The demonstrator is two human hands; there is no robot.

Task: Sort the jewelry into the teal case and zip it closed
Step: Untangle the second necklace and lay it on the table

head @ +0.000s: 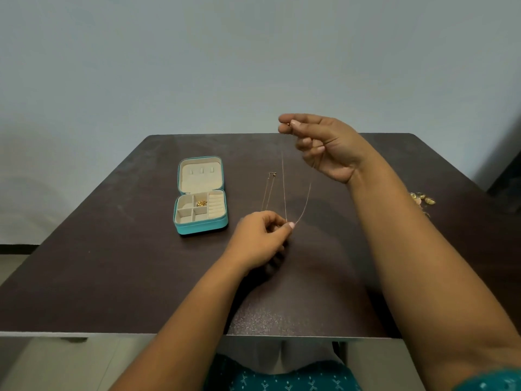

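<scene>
holding thin chain (pixel 284 190) between hands

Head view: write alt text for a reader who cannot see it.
A person holds a thin chain stretched between two hands over a dark table: the right hand pinches one end up high, the left hand pinches it low. To the left the teal case lies open with gold pieces in one compartment; more jewelry sits at the right edge.
</scene>
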